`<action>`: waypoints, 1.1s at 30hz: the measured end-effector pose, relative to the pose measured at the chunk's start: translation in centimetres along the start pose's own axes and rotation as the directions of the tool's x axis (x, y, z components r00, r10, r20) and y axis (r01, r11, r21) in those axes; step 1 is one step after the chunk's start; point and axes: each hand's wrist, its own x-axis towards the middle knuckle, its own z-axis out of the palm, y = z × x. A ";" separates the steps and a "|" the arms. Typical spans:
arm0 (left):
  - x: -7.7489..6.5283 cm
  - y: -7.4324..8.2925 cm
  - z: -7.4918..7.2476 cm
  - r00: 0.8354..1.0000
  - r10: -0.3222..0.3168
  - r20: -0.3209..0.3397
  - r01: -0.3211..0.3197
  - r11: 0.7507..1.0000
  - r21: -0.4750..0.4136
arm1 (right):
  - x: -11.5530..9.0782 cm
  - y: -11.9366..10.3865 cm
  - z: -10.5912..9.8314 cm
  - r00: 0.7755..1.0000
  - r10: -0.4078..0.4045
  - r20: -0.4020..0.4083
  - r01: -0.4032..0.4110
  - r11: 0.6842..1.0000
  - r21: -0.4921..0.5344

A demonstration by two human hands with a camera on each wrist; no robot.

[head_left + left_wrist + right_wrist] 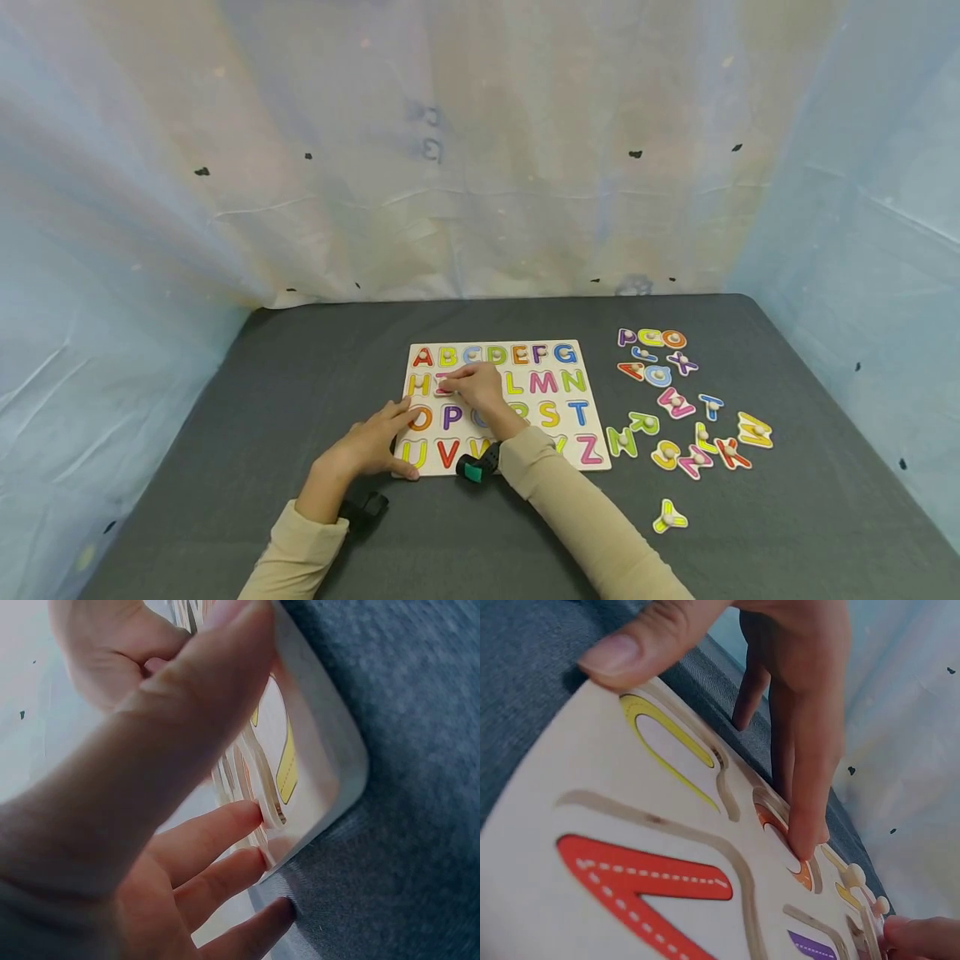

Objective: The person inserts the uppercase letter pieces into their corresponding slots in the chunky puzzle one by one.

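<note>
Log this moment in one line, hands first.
left hand: touching letter board | right hand: pinching pink I piece | loose letter pieces: right of board

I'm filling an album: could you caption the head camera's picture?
Left fingers touch the letter board, right fingers pinch a pink letter, and loose letters lie alongside.

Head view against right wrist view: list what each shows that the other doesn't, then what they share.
Only the head view shows the loose letter pieces lying on the dark table to the right of the letter board, and the tan sleeves. Only the right wrist view shows the white dashes along the red V. Both show the board, the left hand touching it, the right hand and the sheeting.
</note>
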 end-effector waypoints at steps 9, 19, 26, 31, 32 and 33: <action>-0.1 -0.2 0.1 1.000 0.002 0.005 -0.002 1.000 0.011 | 0.2 -0.2 0.5 0.999 0.021 -0.040 -0.023 0.998 -0.061; 0.2 -0.1 0.0 1.000 -0.009 0.018 0.009 1.000 0.009 | -0.1 -0.1 -0.2 1.000 0.017 0.005 -0.017 1.000 0.003; 0.0 0.1 0.1 1.000 0.002 0.010 -0.002 1.000 0.001 | -1.1 0.6 -3.1 0.997 0.039 0.067 -0.049 0.988 0.147; -0.2 0.0 -0.1 1.000 0.002 -0.001 -0.002 1.000 -0.009 | -1.8 0.6 -5.8 0.999 0.016 0.033 -0.022 0.978 0.208; -0.2 0.0 -0.1 1.000 0.002 -0.003 -0.002 1.000 -0.012 | -2.0 0.6 -6.3 1.000 0.018 0.026 -0.023 0.979 0.204; -0.2 0.0 -0.1 1.000 0.004 -0.003 -0.004 1.000 -0.011 | -2.1 0.6 -6.7 0.999 0.019 0.026 -0.024 0.979 0.204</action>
